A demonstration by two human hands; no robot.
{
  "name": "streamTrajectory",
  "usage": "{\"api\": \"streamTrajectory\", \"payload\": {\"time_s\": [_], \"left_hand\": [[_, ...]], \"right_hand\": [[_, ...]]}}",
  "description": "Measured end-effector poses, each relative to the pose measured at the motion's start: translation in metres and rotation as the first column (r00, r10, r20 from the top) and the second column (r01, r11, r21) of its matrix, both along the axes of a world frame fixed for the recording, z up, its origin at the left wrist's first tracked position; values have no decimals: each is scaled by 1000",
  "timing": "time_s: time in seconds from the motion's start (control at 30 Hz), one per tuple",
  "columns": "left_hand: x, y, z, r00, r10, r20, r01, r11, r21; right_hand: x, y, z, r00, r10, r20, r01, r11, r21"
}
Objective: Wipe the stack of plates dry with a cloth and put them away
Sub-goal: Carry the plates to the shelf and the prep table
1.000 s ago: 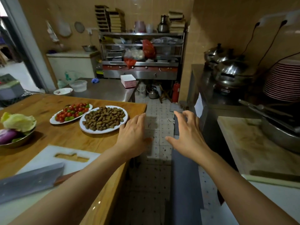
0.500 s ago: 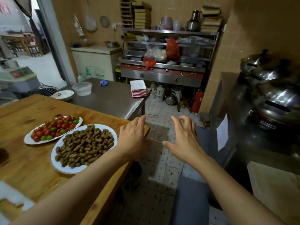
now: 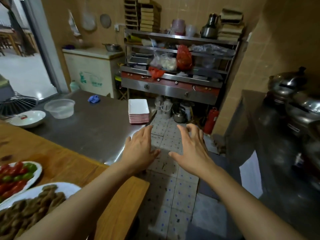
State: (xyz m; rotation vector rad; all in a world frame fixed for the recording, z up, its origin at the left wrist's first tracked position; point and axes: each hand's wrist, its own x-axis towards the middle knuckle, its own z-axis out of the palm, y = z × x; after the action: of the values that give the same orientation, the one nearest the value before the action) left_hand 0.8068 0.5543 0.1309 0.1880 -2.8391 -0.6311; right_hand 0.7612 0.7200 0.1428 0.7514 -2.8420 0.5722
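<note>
Both hands, left hand [image 3: 138, 149] and right hand [image 3: 192, 151], hover palm-down with fingers [image 3: 148, 131] spread wide, holding nothing. Beyond them, the stack of square plates [image 3: 138, 111] sits near the steel table [image 3: 86, 132] edge, blue cloth [image 3: 93, 98] farther back.

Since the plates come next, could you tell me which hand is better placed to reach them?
Probably the left hand: it hovers over the steel counter, directly before the stack of plates. The right hand is over the floor.
</note>
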Motion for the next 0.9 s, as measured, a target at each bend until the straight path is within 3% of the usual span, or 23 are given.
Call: {"api": "streamTrajectory", "payload": {"time_s": [0.23,0.53,0.67,0.9], "left_hand": [[-96,-40,-9,999,48,18,-48,999,16],[-212,-106,-43,960,261,103,-263,965,0],[-267,-129,-60,904,399,153,-413,908,73],[-349,-167,-104,787,540,298,-604,774,192]], "right_hand": [[-106,-45,-6,998,45,47,-46,999,22],[-262,-127,-41,977,188,97,-188,982,-10],[-344,-160,-63,950,265,166,-260,964,-49],[-444,-208,-113,865,276,418,-272,960,-71]]}}
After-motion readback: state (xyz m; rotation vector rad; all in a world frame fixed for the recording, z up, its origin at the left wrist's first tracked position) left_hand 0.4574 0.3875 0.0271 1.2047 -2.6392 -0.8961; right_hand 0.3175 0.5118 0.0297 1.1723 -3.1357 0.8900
